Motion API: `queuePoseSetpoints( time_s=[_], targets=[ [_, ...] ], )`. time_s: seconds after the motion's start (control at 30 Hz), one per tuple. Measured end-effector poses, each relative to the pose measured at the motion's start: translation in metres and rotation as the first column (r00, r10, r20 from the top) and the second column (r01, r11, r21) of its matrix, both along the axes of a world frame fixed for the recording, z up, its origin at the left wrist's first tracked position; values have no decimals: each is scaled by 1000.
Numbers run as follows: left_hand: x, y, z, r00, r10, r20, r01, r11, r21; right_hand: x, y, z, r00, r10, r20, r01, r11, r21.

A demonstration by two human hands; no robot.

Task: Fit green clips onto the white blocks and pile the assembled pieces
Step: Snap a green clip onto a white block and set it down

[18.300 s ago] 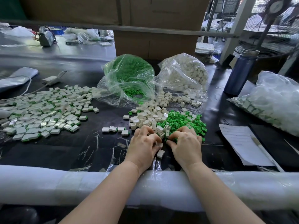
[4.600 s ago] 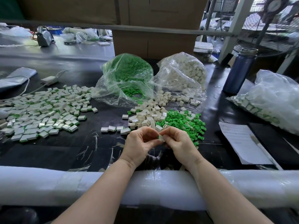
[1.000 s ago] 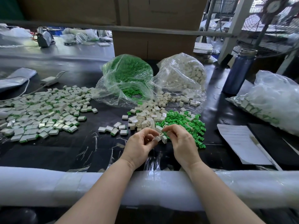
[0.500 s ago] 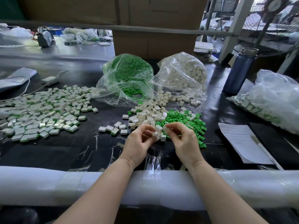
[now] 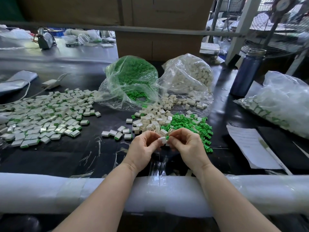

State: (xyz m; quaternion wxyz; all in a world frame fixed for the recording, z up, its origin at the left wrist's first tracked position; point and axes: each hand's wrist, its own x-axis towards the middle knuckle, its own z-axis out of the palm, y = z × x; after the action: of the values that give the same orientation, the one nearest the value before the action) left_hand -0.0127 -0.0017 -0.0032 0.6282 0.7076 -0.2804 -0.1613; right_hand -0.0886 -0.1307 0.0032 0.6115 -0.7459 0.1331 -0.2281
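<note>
- The left hand (image 5: 142, 148) is pinching a white block (image 5: 162, 140) between thumb and fingertips, raised a little above the table (image 5: 50, 158), near its front edge.
- The right hand (image 5: 187, 144) is pinching a green clip (image 5: 167, 137) and bringing it against the end of that block; the clip is touching the block, but whether it is seated is too small to tell.
- Just behind the hands, loose white blocks (image 5: 150, 119) and loose green clips (image 5: 189, 124) are lying side by side, still waiting to be joined.
- A short row of finished pieces (image 5: 117, 133) is sitting just left of the loose blocks, not yet moved to the main heap.
- Farther left, the large pile of assembled pieces (image 5: 46, 114) is spreading wide, showing a good deal of work already done.
- At the back, a bag of green clips (image 5: 132, 77) and a bag of white blocks (image 5: 189, 77) are both standing well filled, so I am judging that much is left.
- Far right, another clear bag (image 5: 280, 104) is holding what look like assembled pieces, beside a dark bottle (image 5: 245, 72) and a sheet of paper (image 5: 249, 146).
</note>
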Motion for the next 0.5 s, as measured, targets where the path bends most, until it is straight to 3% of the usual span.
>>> queuePoseSetpoints(
  time_s=[0.23, 0.5],
  targets=[
    [1, 0, -2, 1000, 9, -7, -9, 1000, 12, 0, 2, 0, 999, 43, -13, -44, 994, -96],
    [1, 0, -1, 1000, -14, 5, 14, 1000, 11, 1, 2, -2, 998, 65, -18, -66, 995, -68]
  ],
)
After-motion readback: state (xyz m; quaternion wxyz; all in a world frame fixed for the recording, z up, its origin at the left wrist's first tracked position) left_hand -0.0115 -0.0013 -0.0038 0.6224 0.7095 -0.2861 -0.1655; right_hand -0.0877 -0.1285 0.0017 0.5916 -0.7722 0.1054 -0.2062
